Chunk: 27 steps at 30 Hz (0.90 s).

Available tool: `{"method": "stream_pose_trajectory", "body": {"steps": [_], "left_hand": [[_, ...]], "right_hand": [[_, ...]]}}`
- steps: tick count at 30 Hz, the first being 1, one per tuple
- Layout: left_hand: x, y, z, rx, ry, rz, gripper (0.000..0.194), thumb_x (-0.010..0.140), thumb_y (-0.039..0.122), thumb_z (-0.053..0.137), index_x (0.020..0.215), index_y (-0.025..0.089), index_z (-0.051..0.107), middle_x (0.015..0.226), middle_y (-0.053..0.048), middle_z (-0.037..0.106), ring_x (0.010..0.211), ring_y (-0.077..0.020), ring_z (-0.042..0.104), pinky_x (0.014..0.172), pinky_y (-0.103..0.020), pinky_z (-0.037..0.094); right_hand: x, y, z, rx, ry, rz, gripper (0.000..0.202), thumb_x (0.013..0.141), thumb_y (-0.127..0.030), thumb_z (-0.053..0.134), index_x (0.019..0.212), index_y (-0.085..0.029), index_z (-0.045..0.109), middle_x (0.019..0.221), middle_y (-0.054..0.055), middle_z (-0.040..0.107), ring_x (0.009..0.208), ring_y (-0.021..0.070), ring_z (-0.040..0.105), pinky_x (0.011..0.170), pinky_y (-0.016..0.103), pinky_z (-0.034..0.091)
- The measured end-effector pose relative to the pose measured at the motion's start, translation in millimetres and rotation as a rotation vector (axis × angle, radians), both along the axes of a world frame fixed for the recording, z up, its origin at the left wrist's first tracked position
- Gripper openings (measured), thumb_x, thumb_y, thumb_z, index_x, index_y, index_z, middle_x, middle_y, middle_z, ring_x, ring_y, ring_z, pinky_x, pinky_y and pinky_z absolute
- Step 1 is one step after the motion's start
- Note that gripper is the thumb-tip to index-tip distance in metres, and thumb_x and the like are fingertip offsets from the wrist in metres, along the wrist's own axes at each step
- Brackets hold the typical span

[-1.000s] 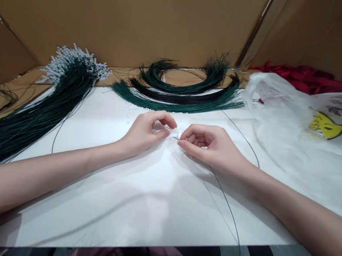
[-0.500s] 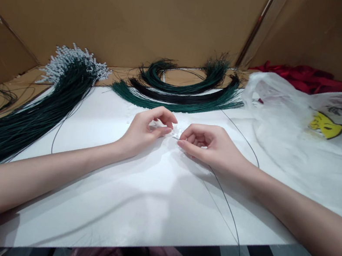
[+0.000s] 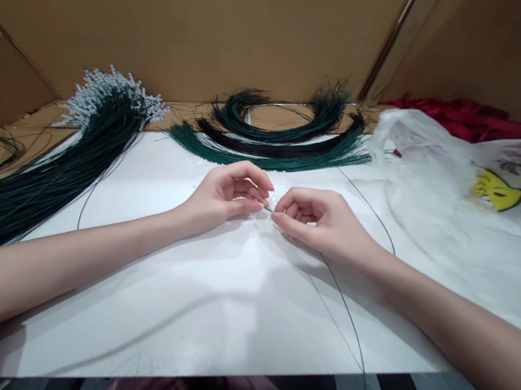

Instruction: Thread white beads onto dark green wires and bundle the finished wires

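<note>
My right hand (image 3: 313,221) is closed in a pinch on a thin dark wire (image 3: 359,342). The wire's short tip points left out of the fingertips, and its long tail curves down past the table's front edge. My left hand (image 3: 225,195) meets that tip with its thumb and fingers bent together. Something tiny and white seems to be at its thumb tip, too small to make out. Small white bits lie on the white tabletop (image 3: 179,315) behind the fingertips, partly hidden by the hands.
To the left lies a long bundle of dark green wires (image 3: 56,179) with white beaded ends (image 3: 117,92). Curved bundles of green and black wire (image 3: 268,149) lie behind the hands. A clear plastic bag (image 3: 475,233) and red fabric (image 3: 470,121) are at right, before cardboard walls (image 3: 196,15).
My left hand has moved slightly right, its thumb and fingers now at the wire's tip. My right hand has stayed nearly still, pinching the wire.
</note>
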State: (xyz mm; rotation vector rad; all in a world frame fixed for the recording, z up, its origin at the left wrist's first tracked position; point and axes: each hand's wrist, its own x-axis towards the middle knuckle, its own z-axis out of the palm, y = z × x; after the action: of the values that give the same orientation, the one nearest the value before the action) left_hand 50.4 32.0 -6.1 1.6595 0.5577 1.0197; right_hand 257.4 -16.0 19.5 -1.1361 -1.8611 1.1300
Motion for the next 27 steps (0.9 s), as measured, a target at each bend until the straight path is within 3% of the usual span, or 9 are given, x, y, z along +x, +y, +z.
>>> {"method": "stream_pose_trajectory", "body": {"steps": [8, 27], "left_hand": [[-0.6, 1.6, -1.9, 0.014, -0.023, -0.035, 0.017, 0.080, 0.013, 0.075, 0.094, 0.016, 0.067, 0.091, -0.002, 0.068, 0.085, -0.0131, 0.069, 0.082, -0.025, 0.058], [0.1, 2.6, -1.1, -0.017, -0.032, -0.044, 0.017, 0.080, 0.019, 0.076, 0.095, 0.017, 0.068, 0.088, -0.002, 0.067, 0.079, -0.0122, 0.067, 0.075, -0.024, 0.061]], "right_hand": [[-0.5, 1.9, -1.3, 0.012, 0.000, 0.001, 0.007, 0.082, -0.019, 0.064, 0.078, -0.014, 0.063, 0.062, -0.001, 0.055, 0.056, 0.0101, 0.049, 0.052, 0.024, 0.036], [-0.7, 1.3, -2.3, 0.010, 0.021, -0.002, 0.006, 0.080, -0.016, 0.065, 0.075, -0.014, 0.062, 0.061, -0.002, 0.053, 0.055, 0.0094, 0.049, 0.052, 0.023, 0.035]]}}
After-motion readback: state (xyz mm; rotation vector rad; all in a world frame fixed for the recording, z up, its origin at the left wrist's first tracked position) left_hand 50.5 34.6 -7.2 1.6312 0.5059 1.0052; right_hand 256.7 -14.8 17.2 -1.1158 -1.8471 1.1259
